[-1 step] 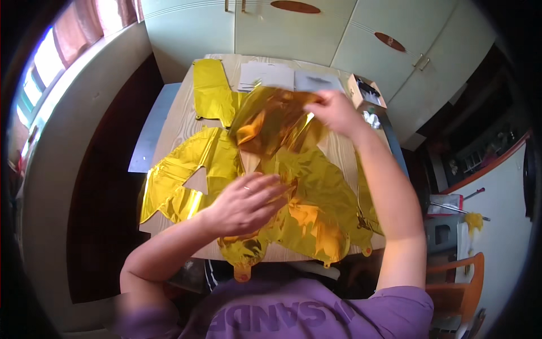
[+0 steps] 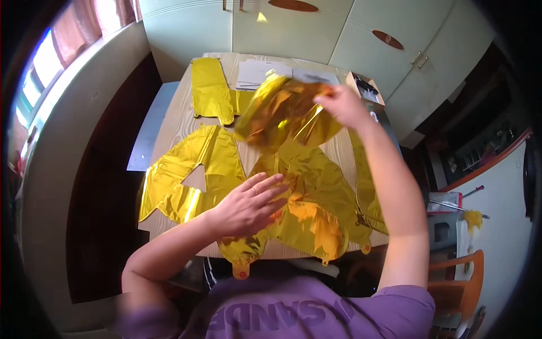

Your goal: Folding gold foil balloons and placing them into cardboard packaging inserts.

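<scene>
Flat gold foil balloons lie spread over a wooden table (image 2: 178, 121). My right hand (image 2: 344, 107) pinches the edge of one foil balloon (image 2: 288, 113) and holds it raised, its sheet blurred by motion. Beneath it, another gold balloon (image 2: 310, 186) with a tab at the near edge lies flat. My left hand (image 2: 248, 206) rests over that foil, fingers stretched out; whether the palm presses on it I cannot tell. To the left is a balloon with a triangular hole (image 2: 217, 150). An angular one (image 2: 209, 87) lies at the far left, and a narrow strip of foil (image 2: 366, 181) at the right.
White sheets of paper (image 2: 257, 73) lie at the table's far edge, beside an open box (image 2: 370, 93) with dark things inside. Pale cabinets (image 2: 288, 37) stand behind. A blue panel (image 2: 149, 133) is left of the table, a wooden chair (image 2: 460, 288) at the lower right.
My right hand has moved slightly right, and the raised balloon has swung up and right with it. My left hand has stayed almost in place.
</scene>
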A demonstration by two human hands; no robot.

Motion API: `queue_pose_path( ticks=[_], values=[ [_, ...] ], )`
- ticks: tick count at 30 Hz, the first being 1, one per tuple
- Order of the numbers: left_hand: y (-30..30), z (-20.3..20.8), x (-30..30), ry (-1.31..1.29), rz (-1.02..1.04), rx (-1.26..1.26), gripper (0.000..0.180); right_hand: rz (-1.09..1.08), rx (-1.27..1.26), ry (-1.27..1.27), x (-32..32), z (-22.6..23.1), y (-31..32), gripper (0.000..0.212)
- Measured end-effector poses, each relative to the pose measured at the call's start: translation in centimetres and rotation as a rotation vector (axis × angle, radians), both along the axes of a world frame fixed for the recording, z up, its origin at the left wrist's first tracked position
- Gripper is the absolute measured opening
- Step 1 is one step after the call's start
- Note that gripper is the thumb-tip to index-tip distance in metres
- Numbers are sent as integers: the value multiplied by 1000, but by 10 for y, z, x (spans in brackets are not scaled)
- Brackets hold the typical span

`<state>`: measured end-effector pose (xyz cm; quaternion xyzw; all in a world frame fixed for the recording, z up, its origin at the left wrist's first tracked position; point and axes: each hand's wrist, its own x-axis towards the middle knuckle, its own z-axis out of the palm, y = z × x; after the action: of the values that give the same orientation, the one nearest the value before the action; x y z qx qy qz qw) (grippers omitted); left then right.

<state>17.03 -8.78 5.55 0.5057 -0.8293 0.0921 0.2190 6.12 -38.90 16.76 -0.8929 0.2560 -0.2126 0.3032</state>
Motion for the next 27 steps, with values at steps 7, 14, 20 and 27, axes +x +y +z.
queue_pose_path(
  ticks=[7, 14, 20, 27],
  values=[
    [4, -62, -39, 143, 157, 320, 67, -39, -718, -304, -93, 48, 41, 13],
    [26, -63, -46, 272, 206, 294, 61, 189, -951, -61, -167, -66, 146, 21],
    [25, -61, -31, 408, 249, 149, 37, 230, -859, 35, -205, -143, 187, 23],
    [-3, -42, -11, 439, 327, 81, 39, 209, -804, 35, -215, -159, 196, 25]
  ],
)
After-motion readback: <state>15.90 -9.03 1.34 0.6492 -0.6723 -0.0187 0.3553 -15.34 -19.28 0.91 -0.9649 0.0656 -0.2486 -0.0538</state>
